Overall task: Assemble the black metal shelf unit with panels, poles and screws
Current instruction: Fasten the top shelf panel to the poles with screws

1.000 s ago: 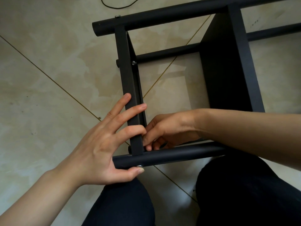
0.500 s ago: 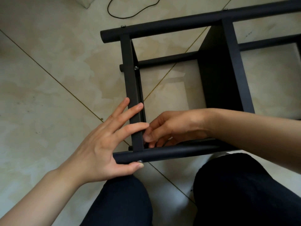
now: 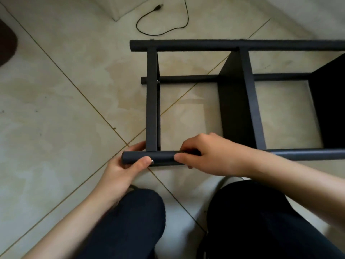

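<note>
- Our left hand (image 3: 123, 171), off the end panel (image 3: 152, 101), now grips the near black metal pole (image 3: 162, 158)
- Our right hand (image 3: 207, 156) pinches that pole beside it; the corner joint seems seated

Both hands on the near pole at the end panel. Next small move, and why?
Probably turn the screw under the left thumb: the left hand and right hand both grip the near pole where the end panel meets it, and the screw head still shows there.

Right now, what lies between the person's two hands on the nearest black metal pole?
In the head view, only a short bare stretch of the nearest black metal pole separates the left hand from the right hand; a small silver screw head sits by the left thumb.
</note>
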Motion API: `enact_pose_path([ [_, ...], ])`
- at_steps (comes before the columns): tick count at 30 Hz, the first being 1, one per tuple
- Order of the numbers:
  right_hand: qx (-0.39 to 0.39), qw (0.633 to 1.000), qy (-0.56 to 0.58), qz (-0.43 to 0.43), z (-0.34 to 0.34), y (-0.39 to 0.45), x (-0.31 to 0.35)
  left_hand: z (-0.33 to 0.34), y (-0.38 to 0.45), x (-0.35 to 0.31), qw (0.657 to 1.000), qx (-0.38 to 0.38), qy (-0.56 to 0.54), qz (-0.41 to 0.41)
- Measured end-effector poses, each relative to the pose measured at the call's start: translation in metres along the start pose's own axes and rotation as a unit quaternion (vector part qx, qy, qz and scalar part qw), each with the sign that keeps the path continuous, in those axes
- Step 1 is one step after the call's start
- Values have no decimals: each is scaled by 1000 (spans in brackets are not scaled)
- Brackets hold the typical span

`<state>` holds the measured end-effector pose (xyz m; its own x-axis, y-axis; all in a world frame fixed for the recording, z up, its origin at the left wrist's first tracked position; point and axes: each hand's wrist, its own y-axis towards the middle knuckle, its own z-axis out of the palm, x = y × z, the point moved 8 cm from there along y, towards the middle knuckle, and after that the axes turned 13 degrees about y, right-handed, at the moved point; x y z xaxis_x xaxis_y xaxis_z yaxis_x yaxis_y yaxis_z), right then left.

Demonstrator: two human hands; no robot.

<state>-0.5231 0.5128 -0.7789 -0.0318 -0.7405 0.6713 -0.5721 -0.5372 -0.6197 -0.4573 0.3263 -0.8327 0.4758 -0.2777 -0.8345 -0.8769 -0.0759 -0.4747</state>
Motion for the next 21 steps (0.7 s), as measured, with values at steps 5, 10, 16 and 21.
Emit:
enact_pose_path([
  [5, -47, 997, -49, 49, -2, -11, -3, 20, -11, 3, 999, 4, -44, -32],
  [10, -85, 991, -34, 96, -11, -16, -6, 33, -15, -16, 993, 33, -112, -11],
  [16, -88, 994, 23, 66, -26, -23, -1, 30, -18, -39, 995, 5, -103, -9],
  [21, -104, 992, 46, 48, -41, -37, 13, 22, -23, -69, 991, 0, -130, 18],
])
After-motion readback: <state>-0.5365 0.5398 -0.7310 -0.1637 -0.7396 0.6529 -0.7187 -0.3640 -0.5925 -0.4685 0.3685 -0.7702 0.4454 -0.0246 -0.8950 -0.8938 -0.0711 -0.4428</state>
